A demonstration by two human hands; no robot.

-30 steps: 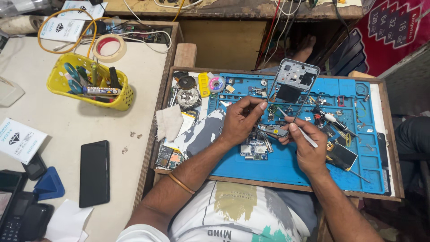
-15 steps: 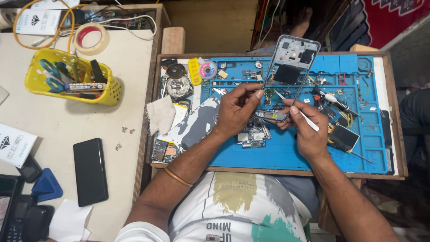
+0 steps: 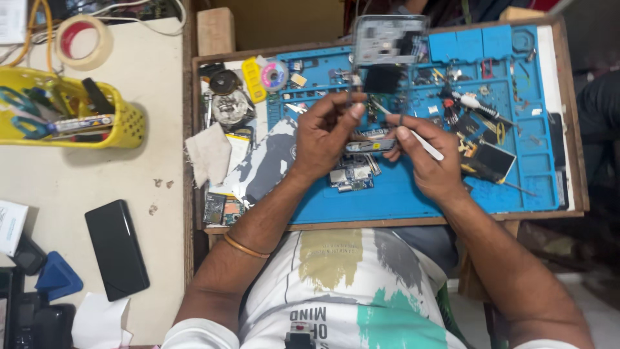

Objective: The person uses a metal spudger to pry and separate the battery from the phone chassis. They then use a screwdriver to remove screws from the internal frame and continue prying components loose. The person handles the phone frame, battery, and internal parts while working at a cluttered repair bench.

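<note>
Over the blue repair mat [image 3: 400,194], my left hand [image 3: 326,136] pinches a small part between thumb and fingers, too small to identify. A little to its right, my right hand [image 3: 429,158] grips a thin white tool [image 3: 423,142] whose tip points up-left toward the left fingers. A narrow circuit board [image 3: 368,145] lies between the two hands, partly hidden by them, and another board [image 3: 352,178] sits just below. An opened phone frame [image 3: 389,40] leans at the far edge of the mat.
Screwdrivers and small parts [image 3: 478,110] clutter the mat's right half. A cloth [image 3: 208,154] and round tins [image 3: 229,103] lie at its left. On the table to the left sit a yellow basket [image 3: 123,123], a tape roll [image 3: 82,40] and a black phone [image 3: 116,249].
The view has shifted so the mat sits higher and more central. Both hands stay close together over the boards, the left fingers lifted slightly toward the phone frame.
</note>
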